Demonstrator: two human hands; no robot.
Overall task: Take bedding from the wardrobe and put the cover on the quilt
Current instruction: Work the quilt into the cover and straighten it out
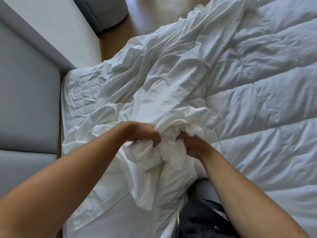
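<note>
A white quilted quilt [257, 93] lies spread over the right half of the bed. A thin, wrinkled white cover [154, 69] lies across the bed's left and middle part and overlaps the quilt. Near the bed's front edge both hands hold a bunched wad of white fabric. My left hand [145, 133] grips the bunch from the left with curled fingers. My right hand [192, 143] grips it from the right, fingers buried in the folds. Whether the wad holds a quilt corner inside the cover cannot be told.
A grey padded headboard [25, 100] runs along the left. The white mattress sheet [77, 93] shows at the bed's left edge. A wooden floor [137, 19] and a grey upholstered seat [106, 11] lie beyond the bed. Dark clothing [202, 220] is at the bottom.
</note>
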